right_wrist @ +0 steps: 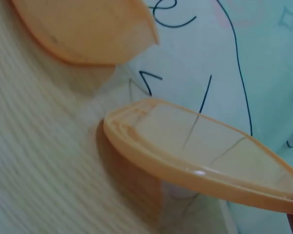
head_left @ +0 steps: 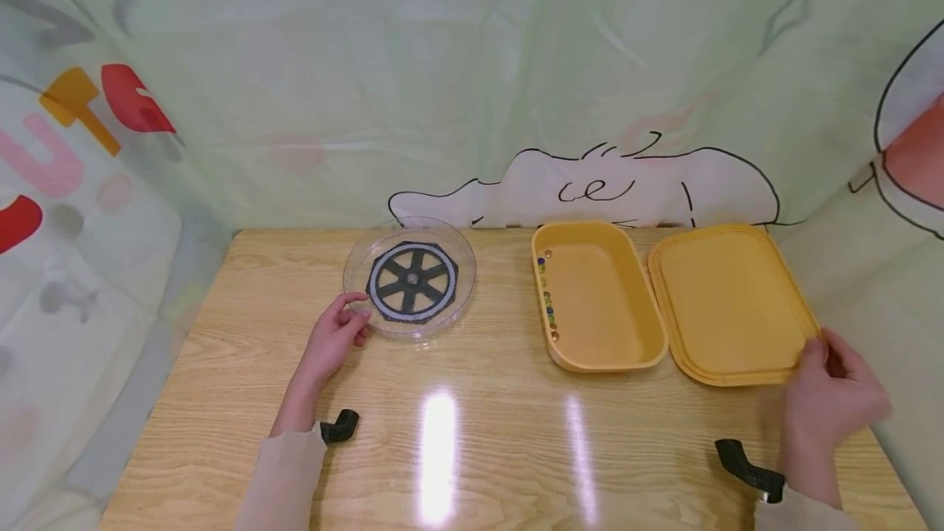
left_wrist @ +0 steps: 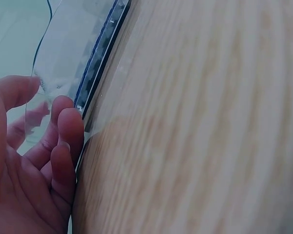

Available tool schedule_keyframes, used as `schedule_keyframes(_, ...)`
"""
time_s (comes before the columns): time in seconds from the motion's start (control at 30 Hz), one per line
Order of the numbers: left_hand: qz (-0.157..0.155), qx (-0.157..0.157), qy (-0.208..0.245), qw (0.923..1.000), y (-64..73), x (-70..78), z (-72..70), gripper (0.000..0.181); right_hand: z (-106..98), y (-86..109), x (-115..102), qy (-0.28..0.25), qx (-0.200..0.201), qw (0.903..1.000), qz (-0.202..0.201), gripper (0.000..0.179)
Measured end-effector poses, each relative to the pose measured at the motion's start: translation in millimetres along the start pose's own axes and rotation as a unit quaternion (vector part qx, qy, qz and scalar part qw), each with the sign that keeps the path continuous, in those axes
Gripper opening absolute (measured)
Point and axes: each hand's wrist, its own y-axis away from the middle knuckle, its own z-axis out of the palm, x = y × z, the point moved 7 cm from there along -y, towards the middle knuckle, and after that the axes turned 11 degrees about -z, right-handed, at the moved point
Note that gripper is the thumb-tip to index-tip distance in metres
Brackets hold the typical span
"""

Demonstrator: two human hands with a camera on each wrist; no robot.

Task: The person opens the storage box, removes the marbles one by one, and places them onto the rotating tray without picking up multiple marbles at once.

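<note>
My left hand (head_left: pixel 338 336) is at the near left rim of a round clear plastic dish (head_left: pixel 466 301), pinching its edge with curled fingers. Through the transparent wall (left_wrist: pixel 68 44), part of a finger shows in the left wrist view. Inside the dish sits a dark wheel-shaped piece (head_left: pixel 413 279) with spokes and a pale ring. On the right, my right hand (head_left: pixel 837 392) grips the near right corner of a yellow lid (head_left: pixel 730 301). The lid (right_wrist: pixel 200 170) is tilted, with its held corner raised off the table; only a bit of the hand shows in the right wrist view.
A yellow rectangular tub (head_left: pixel 601 293) stands left of the lid. Several small coloured beads (head_left: pixel 548 297) line its left side. The wooden table (head_left: pixel 509 433) meets a printed fabric backdrop (head_left: pixel 369 88) at the back and sides.
</note>
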Motion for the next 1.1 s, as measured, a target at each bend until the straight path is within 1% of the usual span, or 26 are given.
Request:
schedule_keyframes(0.13,0.000,-0.001,-0.004,1.0000,0.3,0.3,-1.0,0.033,-0.1,-1.8,17.7,-0.008,-0.011,0.9996,0.026,0.023)
schedule_keyframes(0.23,-0.002,0.001,-0.008,1.0000,0.0,1.5,-1.6,0.032,0.5,-1.4,30.7,-0.003,-0.033,0.9978,0.057,0.025)
schedule_keyframes(0.37,-0.002,0.004,-0.010,0.9999,-0.5,1.7,-2.3,0.031,2.2,1.9,44.8,0.004,-0.071,0.9919,0.105,0.029)
schedule_keyframes(0.47,-0.003,0.001,-0.013,0.9999,-0.3,-0.1,-1.4,0.031,1.6,3.8,51.4,0.017,-0.091,0.9882,0.123,0.032)
schedule_keyframes(0.57,-0.009,0.003,-0.009,0.9999,-0.1,-1.5,-0.9,0.030,0.5,4.7,54.7,0.025,-0.102,0.9864,0.127,0.035)
schedule_keyframes(0.6,-0.009,0.003,-0.009,0.9999,-0.1,-1.3,-0.7,0.030,0.2,4.5,54.2,0.032,-0.105,0.9866,0.121,0.035)
schedule_keyframes(0.73,-0.003,0.005,-0.001,1.0000,0.9,-1.2,-0.5,0.030,-1.4,6.0,54.1,0.021,-0.103,0.9873,0.119,0.035)
schedule_keyframes(0.87,0.002,0.000,0.002,1.0000,-0.3,-0.2,0.0,0.032,-2.0,5.0,53.6,0.009,-0.096,0.9883,0.118,0.032)
schedule_keyframes(0.93,-0.004,-0.004,0.007,1.0000,-0.4,0.4,0.2,0.033,-1.3,4.6,52.3,0.005,-0.097,0.9888,0.114,0.031)
schedule_keyframes(1.1,-0.009,-0.012,0.004,0.9999,16.0,22.4,0.2,0.034,3.5,4.7,44.8,-0.004,-0.111,0.9886,0.101,0.029)
